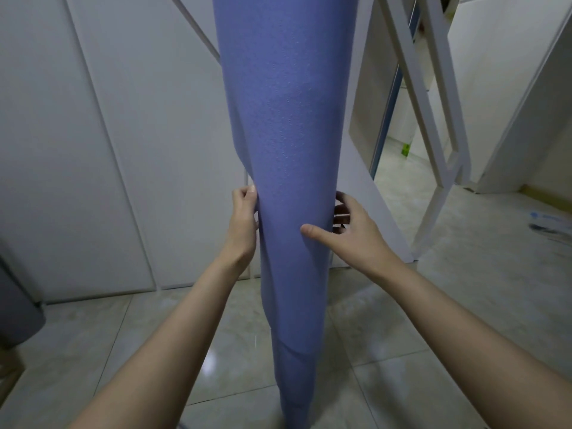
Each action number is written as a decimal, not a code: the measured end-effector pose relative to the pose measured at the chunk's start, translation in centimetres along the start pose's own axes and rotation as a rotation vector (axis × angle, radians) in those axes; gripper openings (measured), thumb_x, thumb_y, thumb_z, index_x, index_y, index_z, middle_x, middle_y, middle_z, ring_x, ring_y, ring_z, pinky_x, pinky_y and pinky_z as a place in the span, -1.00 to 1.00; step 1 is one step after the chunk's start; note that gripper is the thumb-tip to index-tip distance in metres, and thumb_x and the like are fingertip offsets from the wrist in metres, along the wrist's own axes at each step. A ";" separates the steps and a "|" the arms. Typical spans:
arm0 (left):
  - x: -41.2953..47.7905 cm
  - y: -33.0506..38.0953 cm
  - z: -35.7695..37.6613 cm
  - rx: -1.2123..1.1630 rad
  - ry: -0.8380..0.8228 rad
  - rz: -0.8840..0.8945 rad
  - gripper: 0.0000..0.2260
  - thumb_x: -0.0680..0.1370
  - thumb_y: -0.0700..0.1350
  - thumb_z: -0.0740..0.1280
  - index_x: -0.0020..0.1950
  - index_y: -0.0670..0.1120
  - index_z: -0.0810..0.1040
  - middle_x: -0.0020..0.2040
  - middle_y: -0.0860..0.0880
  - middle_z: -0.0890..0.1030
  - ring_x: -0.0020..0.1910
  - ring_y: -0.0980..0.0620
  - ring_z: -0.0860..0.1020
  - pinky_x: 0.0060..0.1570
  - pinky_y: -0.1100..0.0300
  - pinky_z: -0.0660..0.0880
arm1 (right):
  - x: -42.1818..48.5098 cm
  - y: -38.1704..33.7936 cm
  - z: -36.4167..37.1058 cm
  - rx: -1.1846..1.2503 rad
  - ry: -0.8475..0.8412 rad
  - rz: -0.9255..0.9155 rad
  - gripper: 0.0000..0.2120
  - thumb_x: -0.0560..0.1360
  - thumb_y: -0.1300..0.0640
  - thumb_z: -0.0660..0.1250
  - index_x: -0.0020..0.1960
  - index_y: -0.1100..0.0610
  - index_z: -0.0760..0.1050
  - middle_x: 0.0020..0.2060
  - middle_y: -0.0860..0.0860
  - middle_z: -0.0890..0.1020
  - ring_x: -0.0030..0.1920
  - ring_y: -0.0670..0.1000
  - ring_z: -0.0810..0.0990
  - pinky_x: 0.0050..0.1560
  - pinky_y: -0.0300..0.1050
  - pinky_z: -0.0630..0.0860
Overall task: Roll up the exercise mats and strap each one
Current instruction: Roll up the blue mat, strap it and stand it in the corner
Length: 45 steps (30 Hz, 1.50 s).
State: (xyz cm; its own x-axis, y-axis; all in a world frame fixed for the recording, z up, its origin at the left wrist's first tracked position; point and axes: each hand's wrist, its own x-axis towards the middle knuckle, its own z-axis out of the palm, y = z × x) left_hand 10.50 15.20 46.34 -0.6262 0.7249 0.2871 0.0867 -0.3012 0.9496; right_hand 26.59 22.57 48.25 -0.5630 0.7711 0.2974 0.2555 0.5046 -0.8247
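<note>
A blue-purple exercise mat (288,134), rolled into a long tube, stands upright on the tiled floor and runs out of the top of the view. My left hand (244,221) grips the mat's loose outer edge on the left side at mid-height, fingers curled round it. My right hand (346,230) wraps the right side at the same height, thumb pressed on the front, fingers curved behind the roll. No strap is visible.
White wardrobe panels (93,150) fill the wall behind on the left. A white frame with slanted bars (433,119) leans at the right beside a doorway. A dark grey bin (15,308) stands at the left edge. Glossy floor tiles (464,305) spread around the mat.
</note>
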 end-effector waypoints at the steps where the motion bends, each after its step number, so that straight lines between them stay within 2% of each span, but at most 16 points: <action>1: -0.2 0.2 0.1 -0.006 0.008 -0.004 -0.75 0.62 0.12 0.05 0.01 -0.06 0.29 0.08 0.05 0.46 0.15 0.06 0.45 0.13 0.01 0.42 | 0.0 -0.1 0.0 0.057 0.015 0.024 -0.23 0.29 -0.08 0.53 0.37 0.11 0.26 0.18 -0.06 0.44 0.14 -0.07 0.50 0.11 -0.18 0.48; 6: -0.2 0.7 0.2 0.021 0.010 -0.034 -0.72 0.42 0.21 0.13 -0.04 0.04 0.29 0.10 0.05 0.45 0.15 0.04 0.45 0.07 0.06 0.40 | 1.0 -0.2 -0.4 0.123 -0.083 0.091 -0.54 0.45 0.12 0.40 0.22 0.15 0.23 0.18 -0.02 0.43 0.23 -0.02 0.46 0.16 -0.16 0.41; 9: -0.4 1.0 0.1 0.064 0.017 -0.006 -0.51 0.37 0.19 0.17 0.23 -0.01 0.36 0.15 0.04 0.45 0.12 0.05 0.45 0.10 0.13 0.38 | 1.6 -0.3 -0.8 0.043 -0.051 0.091 -0.47 0.38 -0.02 0.34 0.30 0.14 0.38 0.18 0.00 0.49 0.16 -0.04 0.50 0.12 -0.14 0.44; 12: -0.3 1.4 0.0 0.077 0.033 0.021 -0.31 0.38 0.16 0.13 0.48 -0.07 0.23 0.30 -0.12 0.44 -0.09 0.12 0.48 -0.06 0.27 0.37 | 1.6 -0.5 -1.1 0.051 -0.025 0.060 -0.56 0.47 0.13 0.25 0.34 0.14 0.41 0.14 0.00 0.56 0.08 -0.04 0.55 0.09 -0.13 0.49; 14: -0.5 1.9 0.1 0.079 0.031 0.034 -0.38 0.41 0.15 0.10 0.45 -0.03 0.28 0.25 -0.14 0.47 -0.18 0.11 0.44 -0.12 0.28 0.34 | 1.7 -0.5 -1.1 0.089 0.027 0.094 -0.56 0.52 0.21 0.22 0.38 0.18 0.28 0.13 -0.01 0.48 0.13 0.00 0.50 0.19 -0.05 0.46; 17: -0.6 2.7 0.2 0.154 0.014 0.095 -0.80 0.62 0.04 0.07 0.08 0.07 0.47 -0.03 0.01 0.46 -0.12 0.05 0.41 -0.18 0.34 0.33 | 2.0 -0.1 -1.1 0.095 0.100 0.140 -0.70 0.53 0.27 0.17 0.25 0.21 0.27 0.12 0.06 0.47 0.12 0.06 0.49 0.19 0.02 0.46; 19: -0.2 2.4 0.2 0.267 0.028 0.117 -0.76 0.66 -0.02 0.04 0.09 -0.01 0.49 0.01 -0.04 0.45 -0.04 0.06 0.43 -0.03 0.29 0.33 | 1.9 0.3 -1.0 0.120 0.096 0.165 -0.76 0.52 0.30 0.13 0.16 0.12 0.30 0.13 0.08 0.51 0.16 0.10 0.50 0.25 0.11 0.44; 22: 0.2 2.0 0.3 0.285 0.100 0.099 -0.76 0.59 0.02 0.15 0.12 -0.04 0.52 0.13 -0.07 0.38 0.24 -0.01 0.34 0.29 0.17 0.22 | 1.6 0.4 -0.6 0.128 0.083 0.119 -0.73 0.58 0.29 0.09 0.24 0.11 0.35 0.19 0.04 0.50 0.21 0.04 0.48 0.30 0.05 0.41; 24: 0.3 1.9 0.6 0.245 0.083 0.081 -0.67 0.52 0.06 0.17 0.15 -0.11 0.50 0.22 -0.09 0.39 0.26 0.05 0.32 0.35 0.15 0.22 | 1.5 -0.1 -0.6 0.028 0.109 0.060 -0.70 0.63 0.18 0.08 0.33 0.18 0.39 0.23 0.08 0.50 0.17 0.02 0.48 0.20 -0.13 0.39; 26: 0.5 1.7 0.9 0.165 0.054 0.055 -0.64 0.49 0.07 0.16 0.15 -0.13 0.43 0.21 -0.09 0.45 0.18 0.06 0.39 0.28 0.09 0.29 | 1.2 -0.6 -0.7 -0.029 0.100 0.032 -0.57 0.62 -0.05 0.10 0.37 0.17 0.38 0.24 0.11 0.51 0.16 0.04 0.50 0.18 -0.12 0.41; 29: 0.6 1.6 1.3 0.083 0.079 0.000 -0.72 0.55 0.13 0.13 0.08 -0.05 0.36 0.13 0.02 0.49 0.17 0.02 0.45 0.24 -0.02 0.34 | 0.2 -1.8 -0.7 0.015 0.040 0.102 -0.07 0.29 -0.45 0.13 0.46 0.13 0.20 0.33 0.02 0.43 0.27 0.04 0.46 0.26 -0.02 0.42; 31: 0.5 1.5 1.4 0.090 0.092 0.009 -0.75 0.63 0.12 0.07 0.07 -0.04 0.36 0.10 0.06 0.51 0.16 0.01 0.48 0.20 -0.01 0.37 | -0.2 -2.3 -0.5 0.005 0.043 0.120 0.05 0.17 -0.47 0.20 0.45 0.14 0.12 0.37 0.00 0.37 0.31 0.06 0.43 0.21 -0.07 0.42; 34: 0.3 1.9 1.4 0.046 0.095 0.042 -0.70 0.64 0.16 0.01 0.16 0.00 0.35 0.06 0.09 0.49 0.06 0.01 0.49 0.08 0.07 0.40 | 0.1 -2.2 -0.5 -0.014 0.056 0.130 -0.07 0.30 -0.35 0.33 0.43 0.15 0.06 0.37 0.01 0.36 0.30 0.08 0.43 0.11 -0.10 0.41; 38: 0.7 2.2 1.5 0.050 0.052 0.085 -0.67 0.66 0.12 -0.06 0.34 0.09 0.31 0.01 0.10 0.47 -0.10 0.08 0.45 -0.06 0.20 0.37 | 0.8 -1.7 -0.7 0.016 0.095 0.123 -0.24 0.42 -0.30 0.24 0.38 0.16 0.08 0.20 -0.02 0.41 0.16 0.04 0.46 0.01 -0.14 0.36; 43: 1.4 3.2 1.3 0.072 0.035 0.059 -0.65 0.68 0.03 -0.07 0.21 0.01 0.47 -0.11 0.05 0.44 -0.22 0.09 0.42 -0.10 0.22 0.37 | 1.5 -0.8 -1.1 0.131 0.069 0.086 -0.17 0.29 -0.38 0.16 0.37 0.12 0.15 0.16 -0.06 0.42 0.20 0.02 0.48 0.12 -0.10 0.42; 45: 1.6 3.3 1.2 0.123 0.052 0.074 -0.71 0.68 -0.05 -0.04 0.07 0.03 0.47 -0.09 0.03 0.43 -0.14 0.08 0.43 -0.03 0.21 0.38 | 1.9 -0.2 -1.2 0.110 0.109 0.044 -0.15 0.26 -0.42 0.16 0.35 0.12 0.26 0.21 -0.02 0.44 0.21 0.00 0.46 0.20 -0.07 0.43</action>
State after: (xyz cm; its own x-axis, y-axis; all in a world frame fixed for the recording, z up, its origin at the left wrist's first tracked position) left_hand 10.73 16.18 50.06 -0.6539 0.6693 0.3527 0.2262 -0.2719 0.9354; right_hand 26.41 24.43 49.58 -0.4627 0.8322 0.3055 0.1869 0.4284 -0.8841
